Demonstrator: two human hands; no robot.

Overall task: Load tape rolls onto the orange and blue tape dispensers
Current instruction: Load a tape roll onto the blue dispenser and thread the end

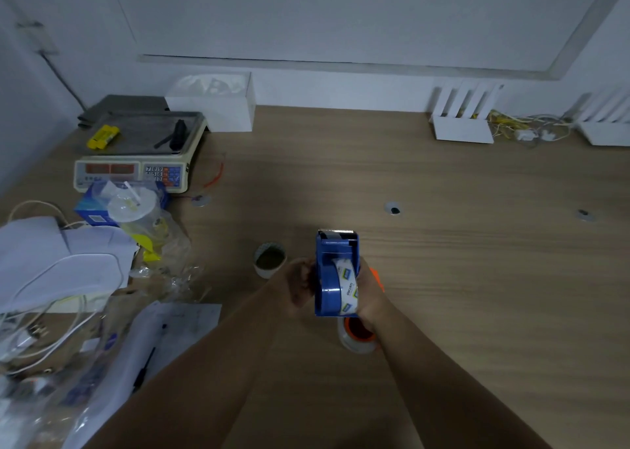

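Wood-grain tabletop point(443, 278) runs back to a pale wall, dimly lit, with clutter piled along its left edge. Seen from the head camera, both hands meet near the middle of the tabletop around the blue tape dispenser point(335, 274), held upright with its serrated blade end pointing toward the far edge. The left hand point(300, 286) grips its left side; the right hand point(370, 292) wraps the right side, its fingers hidden behind the body. A tape roll point(347, 286) sits in the dispenser, its wrapper printed with small blue-and-yellow labels and lettering that appears to read "deli", though it is sideways and blurred. Just below the right wrist lies the orange tape dispenser point(358, 332), mostly covered by that hand; an orange tip shows beside the knuckles, and clear tape seems wound around its hub. Another roll point(270, 260) stands on end just left of the hands. Toward the far left corner sits an electronic scale point(136, 172) with a numbered keypad, its displays unreadable, and a yellow object on its pan. Before it a blue tissue box point(92, 210) and a lidded plastic cup point(136, 213) stand among papers, cables and plastic bags cut off by the left edge.
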